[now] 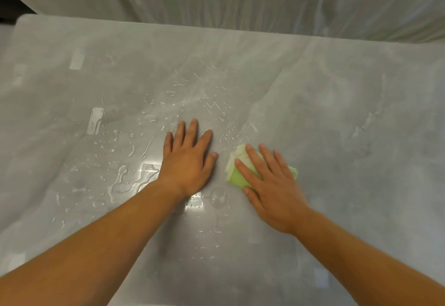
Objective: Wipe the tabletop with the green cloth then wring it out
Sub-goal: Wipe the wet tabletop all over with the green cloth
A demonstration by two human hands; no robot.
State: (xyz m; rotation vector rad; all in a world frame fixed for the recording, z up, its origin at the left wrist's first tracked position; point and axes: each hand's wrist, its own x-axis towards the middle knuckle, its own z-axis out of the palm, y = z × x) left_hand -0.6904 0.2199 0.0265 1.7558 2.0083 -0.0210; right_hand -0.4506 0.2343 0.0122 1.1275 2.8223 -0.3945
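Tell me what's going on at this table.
A person is wiping a wet tabletop. The right hand presses flat on a folded green cloth, pinning it against the surface. The left hand lies flat on the tabletop just beside it, holding nothing. Puddles and drops of water sit to the left of and beyond the hands, so the wiping is unfinished and the cloth has not yet been wrung out.

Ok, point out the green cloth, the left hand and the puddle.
green cloth [234, 178], head view, bare green edge
left hand [186, 163], head view, back of hand
puddle [127, 185], head view, its middle
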